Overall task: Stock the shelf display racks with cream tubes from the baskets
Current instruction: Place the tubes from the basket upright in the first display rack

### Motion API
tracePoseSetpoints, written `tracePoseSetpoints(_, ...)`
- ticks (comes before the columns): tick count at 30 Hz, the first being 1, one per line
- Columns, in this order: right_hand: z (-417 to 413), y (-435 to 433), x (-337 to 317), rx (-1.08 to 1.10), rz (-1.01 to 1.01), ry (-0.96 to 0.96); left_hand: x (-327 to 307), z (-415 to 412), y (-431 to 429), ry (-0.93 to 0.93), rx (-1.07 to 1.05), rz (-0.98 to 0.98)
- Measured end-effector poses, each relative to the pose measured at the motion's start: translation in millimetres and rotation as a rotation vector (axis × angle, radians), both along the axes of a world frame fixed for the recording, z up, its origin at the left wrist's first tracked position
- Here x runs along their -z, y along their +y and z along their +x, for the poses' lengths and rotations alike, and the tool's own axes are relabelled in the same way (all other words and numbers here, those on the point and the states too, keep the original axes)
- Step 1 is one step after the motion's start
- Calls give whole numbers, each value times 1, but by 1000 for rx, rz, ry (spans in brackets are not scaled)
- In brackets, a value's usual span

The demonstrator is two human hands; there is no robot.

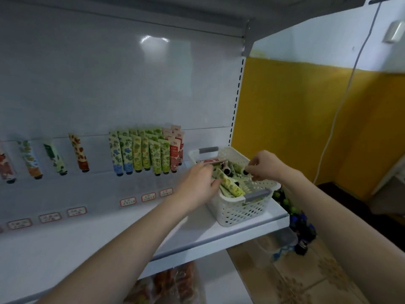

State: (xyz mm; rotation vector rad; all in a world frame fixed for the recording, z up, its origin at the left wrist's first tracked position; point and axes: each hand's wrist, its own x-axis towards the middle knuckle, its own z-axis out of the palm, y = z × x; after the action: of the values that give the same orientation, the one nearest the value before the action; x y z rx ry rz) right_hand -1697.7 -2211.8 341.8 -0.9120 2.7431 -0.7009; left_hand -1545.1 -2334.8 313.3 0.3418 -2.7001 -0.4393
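Fingers (215, 183) of the left hand (201, 183) curl onto the soft green floral cream tubes (232, 187) heaped in the one white perforated plastic basket (238, 212). At the basket's far rim the right hand (265, 165) pinches shut beside a black cap (245, 172); what it holds is unclear. Left of the basket stand a packed cluster of displayed tubes (142, 152) and four lone tubes (79, 152).

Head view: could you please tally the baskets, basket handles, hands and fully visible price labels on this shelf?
White perforated plastic basket: 1
Grey basket handles: 2
Bare hands gripping green cream tubes: 2, left hand and right hand
Red-bordered price labels fully in view: 6
Total: 11
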Motion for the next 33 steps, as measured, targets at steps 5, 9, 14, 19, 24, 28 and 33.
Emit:
tracePoseSetpoints(5,-2,-2,8,-45,202,-30,-1,-43,13,-153,-66,-209)
tracePoseSetpoints(9,-2,-2,15,-93,410,20,6,-73,6,-281,-142,-218)
tracePoseSetpoints(14,-4,-4,17,-149,486,20,13,-96,5,-409,-190,-224)
tracePoseSetpoints(19,-5,-7,23,-174,485,50,11,-108,4,-530,-198,-172)
tracePoseSetpoints(24,-5,-9,25,-164,478,50,7,-116,-1,-599,-243,-73)
tracePoseSetpoints(28,-4,-9,25,-181,500,65,9,-120,-3,-625,-293,1)
tracePoseSetpoints(33,-7,-9,30,-167,464,29,8,-121,-6,-643,-319,58)
